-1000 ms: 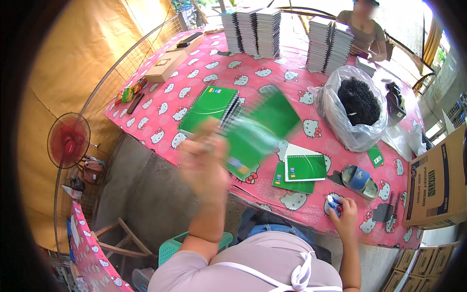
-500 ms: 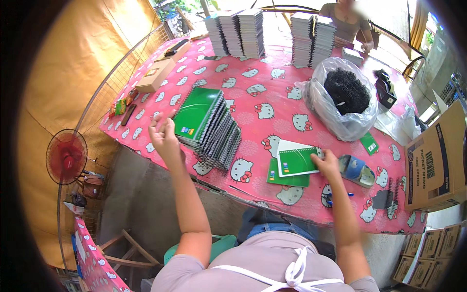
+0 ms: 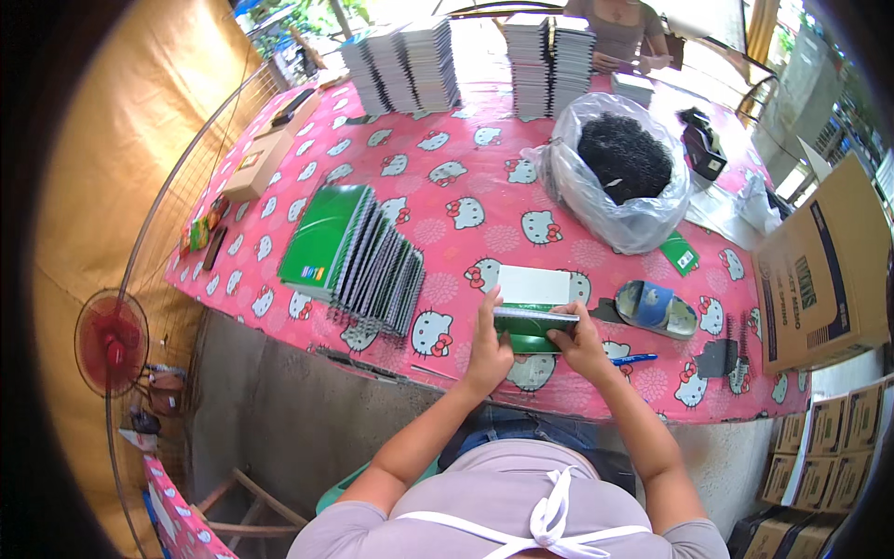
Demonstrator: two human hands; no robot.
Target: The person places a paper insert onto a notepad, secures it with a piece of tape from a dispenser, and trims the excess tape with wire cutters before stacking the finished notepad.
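At the near edge of the table, both my hands are closed on a small green notebook (image 3: 527, 344). My left hand (image 3: 488, 352) grips its left end, and my right hand (image 3: 581, 343) has the right end with the thumb on the cover. The notebook is tilted, so its white page edge faces up. Just beyond it lies a white sheet or pad (image 3: 534, 281), partly covered by the notebook. To the left, a leaning stack of green spiral notebooks (image 3: 326, 235) fans toward the right, its coils showing. A blue pen (image 3: 635, 359) lies right of my right hand.
Beyond sit a plastic bag of black coils (image 3: 622, 160), tall notebook stacks (image 3: 402, 67) and a seated person (image 3: 622, 33). At right are a slipper-like object with a blue strap (image 3: 656, 307), a green card (image 3: 679, 253), loose coils (image 3: 738, 352) and a cardboard box (image 3: 819, 270).
My left hand has left the notebook stack and come right to the small green notebook. Both hands now hold it, lifted and tilted. The view has shifted slightly.
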